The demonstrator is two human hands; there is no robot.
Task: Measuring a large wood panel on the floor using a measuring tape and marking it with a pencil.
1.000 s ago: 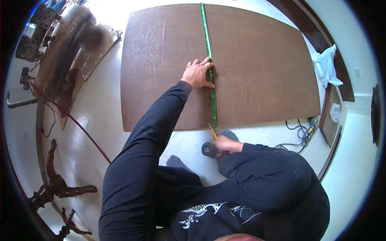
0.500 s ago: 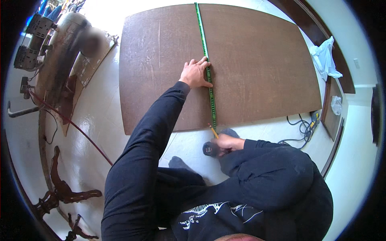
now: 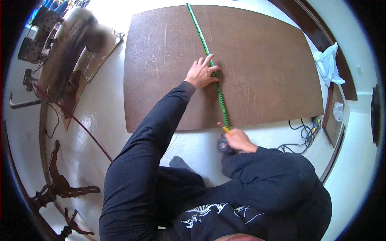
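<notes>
A large brown wooden panel (image 3: 265, 68) lies flat on the floor in front of me. Across it runs the green blade of a tape measure (image 3: 197, 26), slanting from the far edge down to the near edge. My left hand (image 3: 201, 73) is over the middle of the panel, its fingers and thumb bent around the blade. Beyond the near edge, my right hand (image 3: 239, 141) grips the black tape case (image 3: 224, 145). A yellow pencil (image 3: 226, 130) sticks out of the same hand, tip end hidden. The right hand is slightly blurred.
On the left stand a tank with a motor (image 3: 72, 36), a red hose (image 3: 86, 130) and carved dark wooden legs (image 3: 60, 186). A corded yellow-and-black tool (image 3: 315, 123) lies near the panel's right corner. White plastic bags (image 3: 327, 64) are by the right wall. My foot (image 3: 179, 163) is below the panel.
The tape's near end has swung right with my right hand, and its far end has shifted left, so the blade slants more. My left hand has moved slightly right, its fingers more bent.
</notes>
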